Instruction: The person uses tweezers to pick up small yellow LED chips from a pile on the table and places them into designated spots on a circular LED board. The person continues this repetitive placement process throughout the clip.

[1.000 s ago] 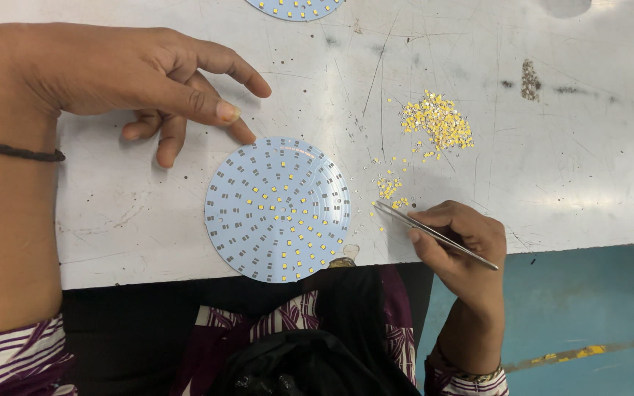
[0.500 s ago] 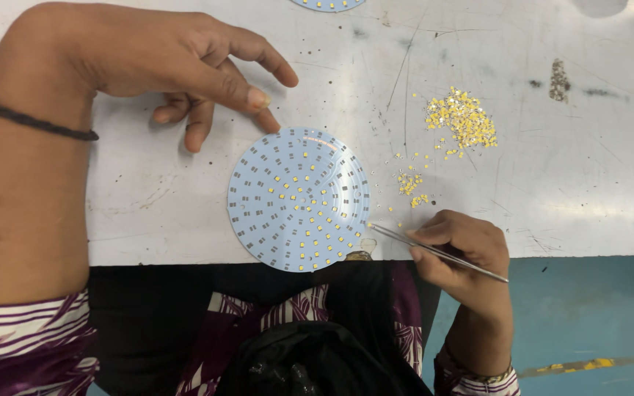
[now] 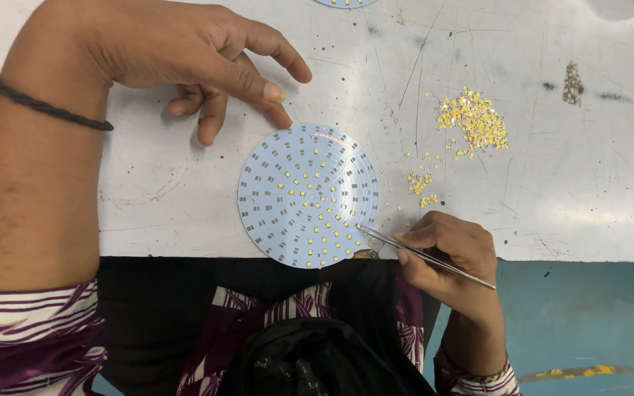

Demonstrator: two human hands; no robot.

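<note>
A round pale-blue circuit disc (image 3: 307, 194) dotted with small yellow chips lies at the near edge of the white worktable (image 3: 588, 183). My right hand (image 3: 445, 253) grips thin metal tweezers (image 3: 423, 257), whose tip touches the disc's lower right rim. My left hand (image 3: 185, 55) rests above the disc, fingers spread, one fingertip touching its upper left edge. A black band circles my left wrist. A heap of loose yellow chips (image 3: 473, 121) lies right of the disc, with a smaller cluster of chips (image 3: 421, 183) nearer my right hand.
Another round disc (image 3: 344, 3) shows partly at the top edge. A dark smudge (image 3: 572, 82) marks the table at upper right. Below the table edge are my dark lap, a black bag (image 3: 310, 359) and a blue floor (image 3: 596, 323).
The tweezers' tip has moved left from the loose chips onto the disc's lower right rim. My left hand stays by the disc's upper edge. The camera has shifted slightly.
</note>
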